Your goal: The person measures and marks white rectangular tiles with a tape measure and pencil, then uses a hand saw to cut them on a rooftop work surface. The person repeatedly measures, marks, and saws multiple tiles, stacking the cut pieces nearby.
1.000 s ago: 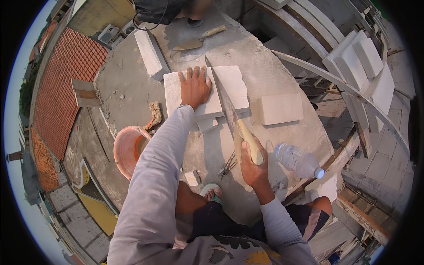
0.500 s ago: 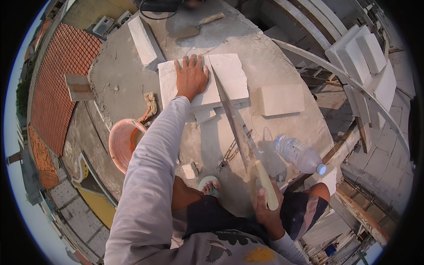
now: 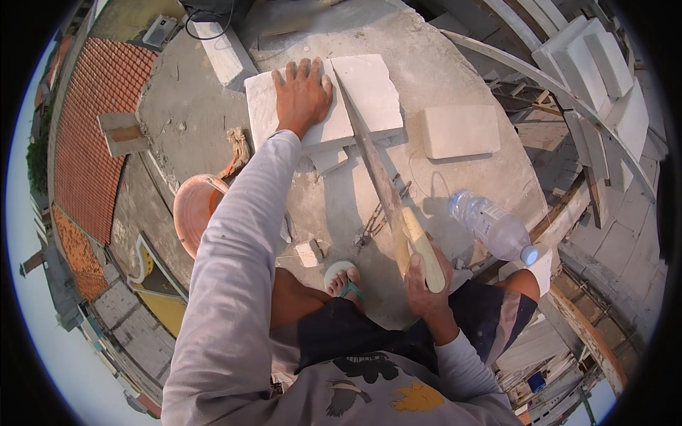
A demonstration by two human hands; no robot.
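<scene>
A white lightweight concrete block lies flat ahead of me, propped on a smaller white piece. Pressing on its top, left of the cut, is my left hand, fingers spread and holding nothing. A handsaw sits in a cut that runs from the block's far edge to its near edge, with the rough-edged right part beside the blade. Nearer my body, my right hand wraps round the saw's pale handle.
Another white block and a plastic bottle lie to the right. Left of my arm stands an orange bucket. Pliers-like tools rest near my sandalled foot. The concrete slab ends at a drop on the right.
My right hand and the saw have moved forward, sliding the blade farther along the cut. My left hand stays on the block. The whole view has shifted slightly.
</scene>
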